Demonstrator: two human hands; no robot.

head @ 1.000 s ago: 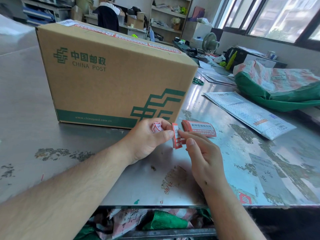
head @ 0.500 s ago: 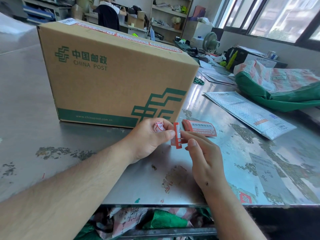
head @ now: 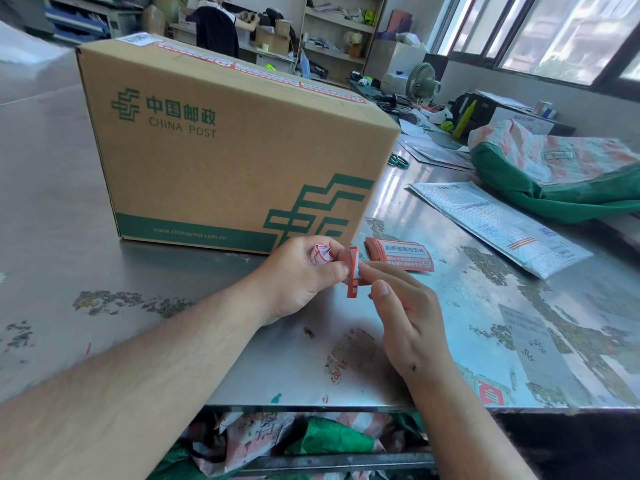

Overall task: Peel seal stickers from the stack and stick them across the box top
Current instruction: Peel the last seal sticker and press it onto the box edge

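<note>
both hands pinch one red-and-white seal sticker (head: pixel 352 271) upright between them above the steel table's (head: pixel 55 237) front edge, left hand (head: pixel 304 271) also clenching a crumpled backing scrap (head: pixel 321 253), just in front of the brown cardboard china post box (head: pixel 225 161), right hand (head: pixel 405 313) near the red sticker stack (head: pixel 401 254).

Head view: I look forward and down from the wearer's head onto the table (head: pixel 52 209).
Nearness: I sit close over the left hand (head: pixel 301 275) and right hand (head: pixel 405 317).
</note>
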